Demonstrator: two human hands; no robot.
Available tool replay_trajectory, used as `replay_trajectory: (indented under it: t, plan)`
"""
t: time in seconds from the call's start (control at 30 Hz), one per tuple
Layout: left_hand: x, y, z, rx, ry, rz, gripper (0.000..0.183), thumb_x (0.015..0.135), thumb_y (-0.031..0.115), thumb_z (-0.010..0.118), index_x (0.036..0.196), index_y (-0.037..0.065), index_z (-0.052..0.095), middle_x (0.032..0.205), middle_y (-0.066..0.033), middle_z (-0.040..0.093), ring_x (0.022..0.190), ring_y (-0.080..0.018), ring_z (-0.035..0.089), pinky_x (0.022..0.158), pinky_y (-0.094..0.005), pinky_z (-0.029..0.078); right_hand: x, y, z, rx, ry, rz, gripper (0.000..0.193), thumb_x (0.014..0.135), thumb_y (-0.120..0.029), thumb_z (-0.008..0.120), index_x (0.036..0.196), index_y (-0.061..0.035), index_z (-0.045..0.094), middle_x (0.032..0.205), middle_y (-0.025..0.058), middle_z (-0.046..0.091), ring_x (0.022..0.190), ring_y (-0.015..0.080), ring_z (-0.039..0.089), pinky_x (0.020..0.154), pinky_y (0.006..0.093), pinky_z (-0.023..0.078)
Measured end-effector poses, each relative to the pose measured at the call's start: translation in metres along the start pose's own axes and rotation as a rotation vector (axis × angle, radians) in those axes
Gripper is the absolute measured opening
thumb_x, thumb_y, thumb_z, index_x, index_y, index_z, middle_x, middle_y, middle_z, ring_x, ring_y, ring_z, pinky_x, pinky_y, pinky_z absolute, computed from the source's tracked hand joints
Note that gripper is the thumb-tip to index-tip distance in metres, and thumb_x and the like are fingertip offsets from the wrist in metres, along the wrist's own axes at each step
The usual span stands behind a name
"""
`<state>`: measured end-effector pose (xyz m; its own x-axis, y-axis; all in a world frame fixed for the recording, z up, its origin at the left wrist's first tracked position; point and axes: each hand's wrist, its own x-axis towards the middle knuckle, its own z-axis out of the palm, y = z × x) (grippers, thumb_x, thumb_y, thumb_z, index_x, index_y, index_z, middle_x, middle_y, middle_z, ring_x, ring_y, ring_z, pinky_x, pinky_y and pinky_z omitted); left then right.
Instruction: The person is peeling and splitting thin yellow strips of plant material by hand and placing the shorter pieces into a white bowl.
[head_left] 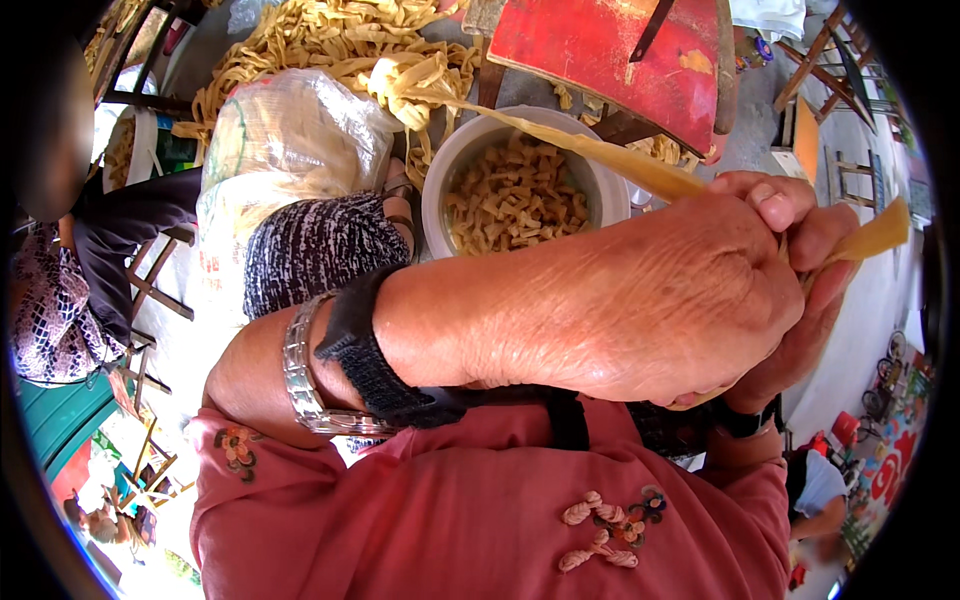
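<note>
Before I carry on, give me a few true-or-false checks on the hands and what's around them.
1. The left hand and right hand are far apart. False: they are close together.
2. A yellow strip runs to the right hand's fingers. True.
3. The left wrist is bare. False: a metal band and black strap are on that arm.
4. The bowl holds short yellowish pieces. True.

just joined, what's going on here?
A person's left hand and right hand are together, holding a tan strip; the back of the left hides much of the grip. The strip stretches toward a heap of similar strips, with an end sticking out right, past the hands. A pale tub nearby holds many short tan pieces.
</note>
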<state>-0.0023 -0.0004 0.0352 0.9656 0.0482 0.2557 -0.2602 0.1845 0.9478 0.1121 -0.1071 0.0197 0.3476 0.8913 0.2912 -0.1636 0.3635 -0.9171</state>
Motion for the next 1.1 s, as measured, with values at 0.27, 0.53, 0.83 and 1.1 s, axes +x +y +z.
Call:
replay_trajectory:
  t: [0.27,0.53,0.83,1.1]
  plan:
    - [-0.014,-0.022,0.004,0.82,0.393,0.107,0.007,0.075,0.0,0.062,0.077,-0.001,0.056,0.068,-0.0122,0.055,0.058,-0.0249,0.054,0.052,-0.0344,0.044,0.002,0.007,-0.012,-0.485,0.161,0.194,0.019,0.096,-0.02,0.041,0.091,-0.0038,0.05,0.085,0.0016,0.051,0.075,0.0083,0.045,0.067,0.0235,0.037]
    - [-0.01,-0.033,0.002,1.268,0.577,0.518,0.013,0.063,0.005,0.062,0.073,0.001,0.054,0.081,-0.0107,0.05,0.063,-0.022,0.061,0.052,-0.0277,0.05,0.005,0.008,-0.022,-0.353,0.001,0.455,0.03,0.097,-0.02,0.042,0.106,0.0039,0.059,0.082,-0.0031,0.06,0.077,0.004,0.054,0.069,0.0203,0.043]
    - [-0.01,-0.028,0.004,0.294,0.605,0.204,0.004,0.077,-0.001,0.056,0.078,-0.005,0.056,0.072,-0.018,0.064,0.068,-0.029,0.066,0.059,-0.0379,0.051,-0.013,0.02,-0.046,-0.657,-0.015,0.206,0.05,0.091,-0.044,0.052,0.111,0.0021,0.054,0.102,0.0058,0.059,0.085,0.0116,0.056,0.073,0.0232,0.045]
    - [-0.007,-0.028,0.013,0.116,0.622,0.078,0.013,0.078,0.007,0.057,0.083,-0.004,0.061,0.083,-0.0226,0.063,0.081,-0.0284,0.065,0.066,-0.0374,0.051,-0.025,0.025,-0.056,-0.818,0.07,0.041,0.043,0.09,-0.038,0.055,0.112,-0.0015,0.052,0.104,0.0049,0.056,0.093,0.0132,0.054,0.081,0.0272,0.044]
